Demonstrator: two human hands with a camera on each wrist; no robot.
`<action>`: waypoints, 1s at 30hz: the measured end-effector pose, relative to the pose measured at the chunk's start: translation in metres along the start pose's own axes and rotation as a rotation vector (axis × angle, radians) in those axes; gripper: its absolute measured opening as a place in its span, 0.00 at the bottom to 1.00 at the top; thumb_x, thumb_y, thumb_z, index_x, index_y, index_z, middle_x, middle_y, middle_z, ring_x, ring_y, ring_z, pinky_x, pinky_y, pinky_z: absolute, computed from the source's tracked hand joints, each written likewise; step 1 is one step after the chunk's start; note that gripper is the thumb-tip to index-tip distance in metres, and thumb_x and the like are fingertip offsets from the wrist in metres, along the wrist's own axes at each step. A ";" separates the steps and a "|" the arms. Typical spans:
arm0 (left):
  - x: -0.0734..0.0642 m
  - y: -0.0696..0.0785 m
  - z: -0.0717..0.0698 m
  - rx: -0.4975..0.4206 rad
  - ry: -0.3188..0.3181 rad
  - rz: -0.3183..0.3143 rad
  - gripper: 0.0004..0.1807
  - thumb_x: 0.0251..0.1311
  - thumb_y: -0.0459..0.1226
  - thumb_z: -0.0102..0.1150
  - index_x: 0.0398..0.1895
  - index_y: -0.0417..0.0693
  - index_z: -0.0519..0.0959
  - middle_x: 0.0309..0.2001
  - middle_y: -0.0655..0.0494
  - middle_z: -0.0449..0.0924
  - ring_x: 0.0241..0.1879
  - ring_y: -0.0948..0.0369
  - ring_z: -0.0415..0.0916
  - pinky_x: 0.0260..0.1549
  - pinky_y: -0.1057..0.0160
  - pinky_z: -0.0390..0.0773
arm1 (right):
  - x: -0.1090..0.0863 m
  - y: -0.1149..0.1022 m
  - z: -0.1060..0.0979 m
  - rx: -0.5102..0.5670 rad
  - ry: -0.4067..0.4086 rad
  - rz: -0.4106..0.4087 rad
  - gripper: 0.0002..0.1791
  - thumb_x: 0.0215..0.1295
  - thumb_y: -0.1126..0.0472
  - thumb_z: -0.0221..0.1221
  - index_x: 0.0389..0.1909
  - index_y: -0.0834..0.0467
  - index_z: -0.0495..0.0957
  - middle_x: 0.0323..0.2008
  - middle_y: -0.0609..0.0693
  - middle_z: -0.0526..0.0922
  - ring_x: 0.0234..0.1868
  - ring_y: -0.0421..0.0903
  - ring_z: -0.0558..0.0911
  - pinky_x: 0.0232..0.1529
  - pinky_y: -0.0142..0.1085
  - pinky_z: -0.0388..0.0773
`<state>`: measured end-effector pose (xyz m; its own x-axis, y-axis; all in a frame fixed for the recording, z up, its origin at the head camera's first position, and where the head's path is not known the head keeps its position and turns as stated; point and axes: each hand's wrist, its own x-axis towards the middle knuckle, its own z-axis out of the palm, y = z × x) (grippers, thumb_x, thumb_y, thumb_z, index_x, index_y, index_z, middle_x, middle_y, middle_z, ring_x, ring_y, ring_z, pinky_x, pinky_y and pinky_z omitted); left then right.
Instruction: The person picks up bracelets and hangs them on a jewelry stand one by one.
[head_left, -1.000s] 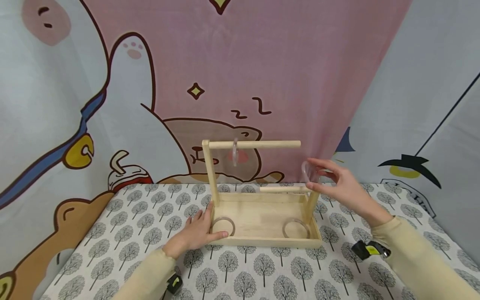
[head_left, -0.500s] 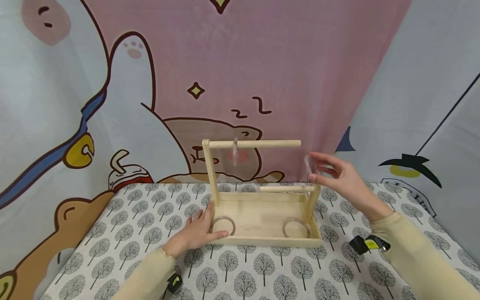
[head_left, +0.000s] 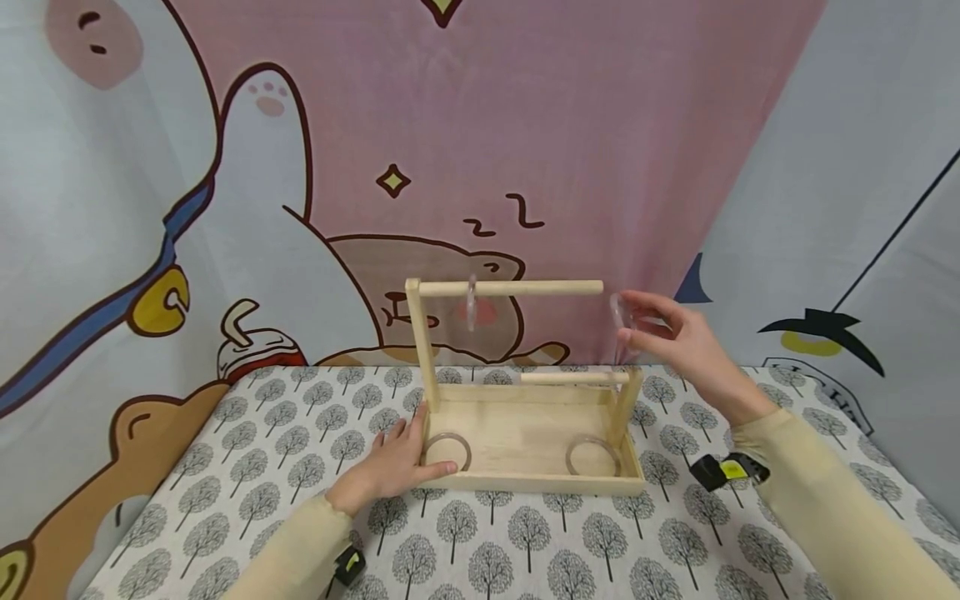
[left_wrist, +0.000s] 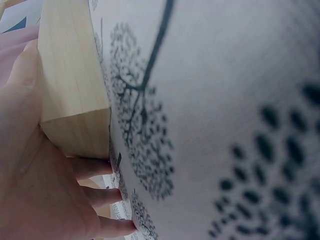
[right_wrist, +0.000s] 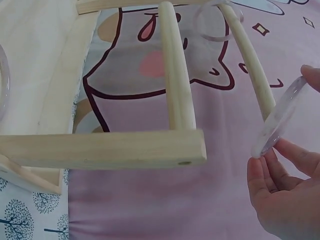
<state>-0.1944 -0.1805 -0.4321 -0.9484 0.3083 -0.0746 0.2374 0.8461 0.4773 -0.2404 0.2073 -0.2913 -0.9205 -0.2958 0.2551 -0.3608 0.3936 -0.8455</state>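
My right hand (head_left: 693,354) pinches a clear plastic ring (head_left: 618,312) between thumb and fingers, just right of and slightly below the free end of the upper wooden rod (head_left: 547,287). In the right wrist view the tilted ring (right_wrist: 282,117) overlaps that rod's end. Another clear ring (head_left: 472,315) hangs on the upper rod, nearer its left post. My left hand (head_left: 393,467) rests against the left front corner of the wooden stand's tray (head_left: 525,483), thumb at the front wall and fingers spread along the outer side. Its palm lies by the wooden corner (left_wrist: 77,132) in the left wrist view.
Two more rings lie in the tray, a left ring (head_left: 469,454) and a right ring (head_left: 568,457). A lower rod (head_left: 570,378) points left from the short right post (head_left: 624,408). Tree-print cloth (head_left: 487,542) covers the table; a cartoon curtain (head_left: 585,150) hangs behind.
My right hand has risen with the ring, from close above the lower rod's post to near the height of the upper rod's end. My left hand and the stand stay put.
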 end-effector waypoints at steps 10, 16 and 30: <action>0.000 0.001 0.000 0.003 0.006 0.004 0.60 0.58 0.64 0.55 0.75 0.32 0.38 0.70 0.33 0.54 0.68 0.32 0.46 0.61 0.28 0.46 | 0.012 0.004 -0.003 0.037 0.039 0.036 0.34 0.67 0.53 0.61 0.71 0.53 0.61 0.61 0.54 0.70 0.61 0.49 0.70 0.53 0.28 0.70; 0.000 0.001 0.000 0.004 0.008 0.005 0.60 0.58 0.64 0.56 0.75 0.32 0.38 0.69 0.32 0.55 0.68 0.32 0.47 0.60 0.28 0.46 | 0.021 0.002 -0.002 0.017 0.050 0.057 0.34 0.66 0.50 0.62 0.71 0.51 0.62 0.58 0.52 0.73 0.58 0.47 0.72 0.59 0.43 0.67; 0.000 0.000 0.000 0.004 0.009 0.002 0.60 0.58 0.64 0.56 0.75 0.32 0.38 0.69 0.31 0.55 0.68 0.32 0.47 0.60 0.27 0.46 | 0.035 -0.001 0.009 0.070 0.012 0.013 0.35 0.66 0.52 0.62 0.71 0.54 0.63 0.58 0.53 0.74 0.56 0.43 0.74 0.57 0.35 0.69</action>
<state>-0.1941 -0.1804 -0.4322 -0.9498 0.3061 -0.0652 0.2405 0.8472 0.4737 -0.2708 0.1885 -0.2854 -0.9270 -0.2806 0.2491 -0.3378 0.3351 -0.8795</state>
